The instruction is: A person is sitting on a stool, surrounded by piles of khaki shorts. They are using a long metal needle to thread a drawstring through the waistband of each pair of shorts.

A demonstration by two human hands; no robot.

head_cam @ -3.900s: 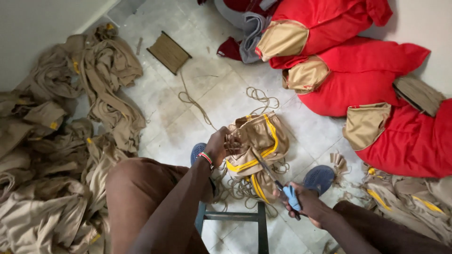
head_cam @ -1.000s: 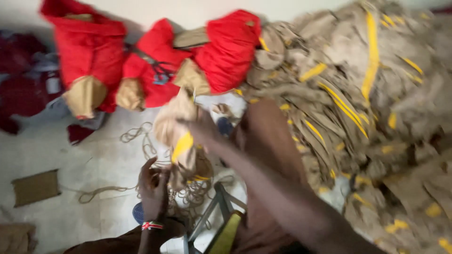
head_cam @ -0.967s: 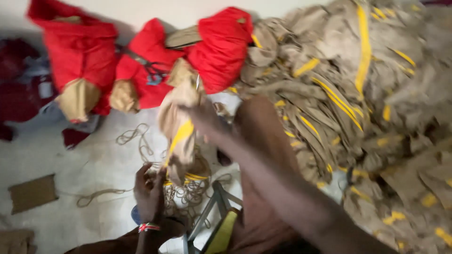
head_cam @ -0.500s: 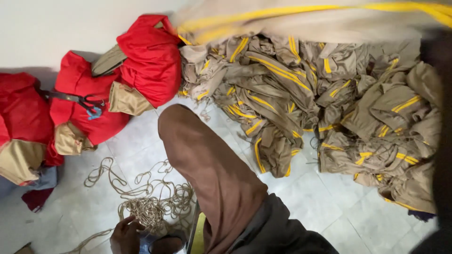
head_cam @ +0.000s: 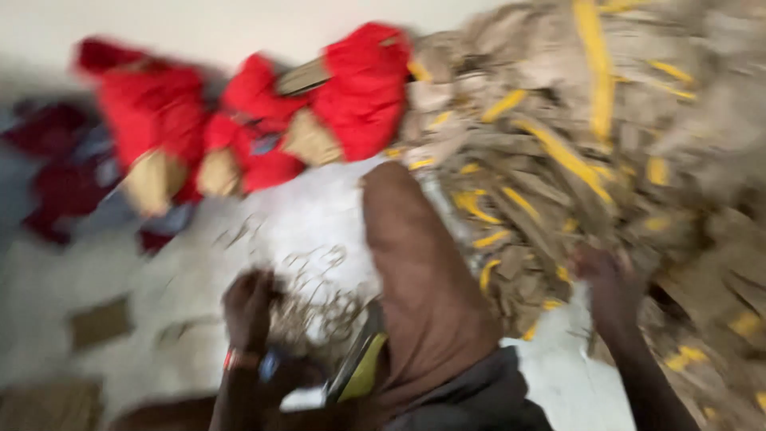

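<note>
We see our right hand [head_cam: 610, 283] resting at the lower edge of the pile of khaki clothes [head_cam: 574, 144], which fills the view from 12 to 4 o'clock. The blur hides how far this hand is open and whether it grips cloth. Our left hand [head_cam: 247, 307], at 7 o'clock, lies on the tangle of cord [head_cam: 319, 303], grip also unclear. We judge a garment is being put down or picked; a sure hold comes first. Half a second ago the right hand was not visible, and the red bundles [head_cam: 363, 88] stood further left

Khaki garments [head_cam: 558, 152] w/ yellow stripes; red bundles [head_cam: 363, 88].
</note>
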